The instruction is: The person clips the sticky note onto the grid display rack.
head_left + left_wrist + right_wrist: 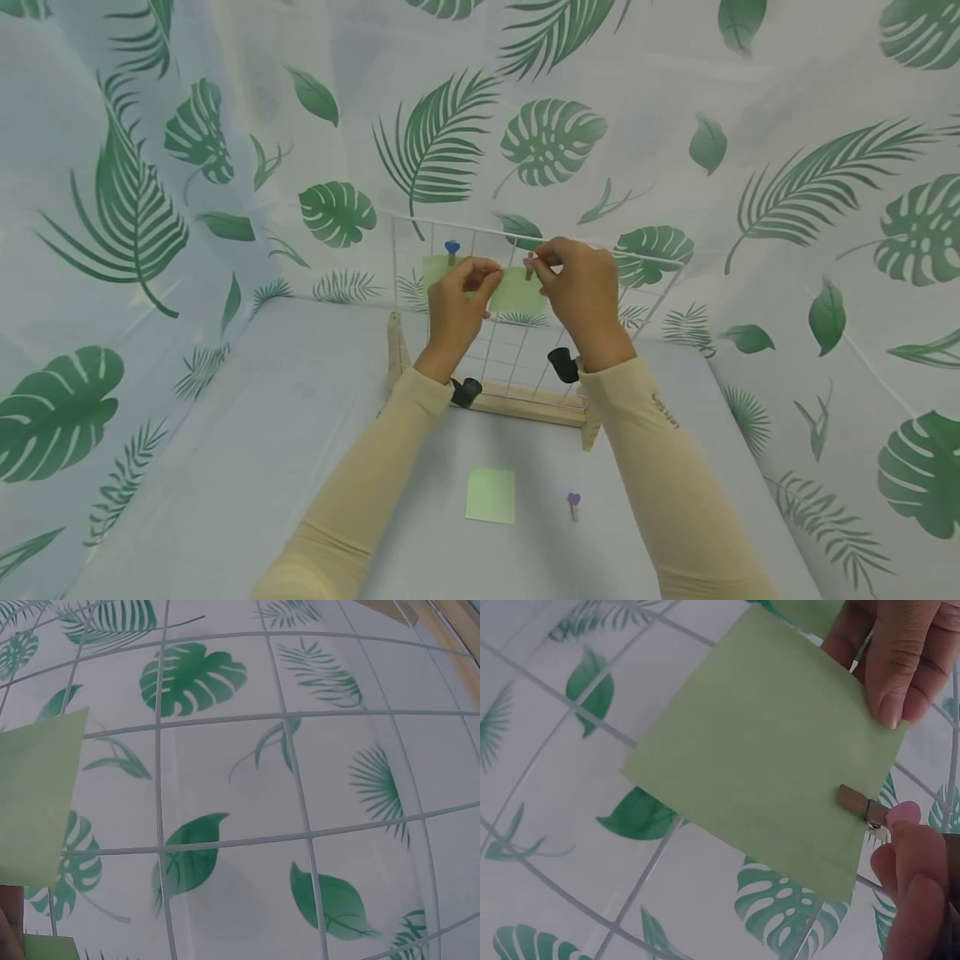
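A light green paper note [757, 742] is held up against a white wire grid [225, 844]. My left hand [457, 304] pinches its upper left corner between thumb and fingers. With thumb and fingertips, my right hand [585, 287] pinches a small wooden clothespin [853, 801] with a pink top, and its wooden end lies over the note's top edge. Left of this, another green note [434, 268] hangs on the grid under a clothespin with a blue heart [452, 247]; my left hand partly hides that note.
The grid stands on a wooden base [525, 406] with wooden feet. Nearer me on the white table [315, 433] lie a square green note [491, 496] and a clothespin with a purple heart [574, 505]. Leaf-patterned sheeting [645, 100] rises behind and at both sides.
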{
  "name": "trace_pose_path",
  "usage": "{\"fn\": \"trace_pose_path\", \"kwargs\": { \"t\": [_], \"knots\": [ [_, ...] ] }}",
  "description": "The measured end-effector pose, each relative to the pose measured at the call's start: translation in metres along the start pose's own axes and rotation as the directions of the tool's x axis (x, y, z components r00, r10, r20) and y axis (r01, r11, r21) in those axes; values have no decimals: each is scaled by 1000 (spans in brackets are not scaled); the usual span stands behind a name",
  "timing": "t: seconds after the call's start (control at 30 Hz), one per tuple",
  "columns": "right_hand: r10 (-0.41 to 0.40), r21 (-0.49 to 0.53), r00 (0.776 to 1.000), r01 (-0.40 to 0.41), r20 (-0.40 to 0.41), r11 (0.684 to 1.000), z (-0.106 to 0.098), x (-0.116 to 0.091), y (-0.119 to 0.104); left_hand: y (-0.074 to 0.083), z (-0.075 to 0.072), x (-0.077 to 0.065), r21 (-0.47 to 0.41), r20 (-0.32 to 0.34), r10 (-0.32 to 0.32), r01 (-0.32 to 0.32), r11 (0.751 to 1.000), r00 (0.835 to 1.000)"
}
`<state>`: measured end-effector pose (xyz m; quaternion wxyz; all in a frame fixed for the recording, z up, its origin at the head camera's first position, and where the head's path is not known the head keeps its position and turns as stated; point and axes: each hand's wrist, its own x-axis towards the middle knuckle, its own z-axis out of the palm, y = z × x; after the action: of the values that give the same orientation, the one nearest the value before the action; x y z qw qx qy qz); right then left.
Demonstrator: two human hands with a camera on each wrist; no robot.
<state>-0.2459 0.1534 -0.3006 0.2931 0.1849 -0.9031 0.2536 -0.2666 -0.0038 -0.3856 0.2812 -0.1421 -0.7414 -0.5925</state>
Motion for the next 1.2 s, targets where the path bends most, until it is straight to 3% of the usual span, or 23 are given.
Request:
{"fn": "trace_pose_path", "kwargs": {
  "t": [0.13, 0.23, 0.43, 0.77, 1.0, 1.2],
  "knots": [
    [-87, -33, 989, 84, -115, 996, 3, -4, 6, 1, 0, -1, 2, -5, 5, -5, 1000, 1000],
    [-100, -32, 986, 97, -136, 995, 4, -5, 8, 1, -1, -1, 5, -6, 13, -13, 1000, 1000],
    [-58, -3, 991, 59, -124, 998, 4, -9, 11, 1, -2, -4, 6, -15, 40, -40, 999, 999],
    [-55, 130, 992, 70, -116, 989, 1, -21, 22, 0, -6, -5, 105, -58, 209, -203, 974, 976],
    [-40, 272, 997, 55, -59, 961, -1, -30, 30, 1, -10, -8, 95, -57, 241, -235, 967, 969],
    [-5, 395, 1000, 6, -4, 919, -4, -39, 33, -1, -15, -15, 89, 2, 231, -230, 969, 973]
  ]
}}
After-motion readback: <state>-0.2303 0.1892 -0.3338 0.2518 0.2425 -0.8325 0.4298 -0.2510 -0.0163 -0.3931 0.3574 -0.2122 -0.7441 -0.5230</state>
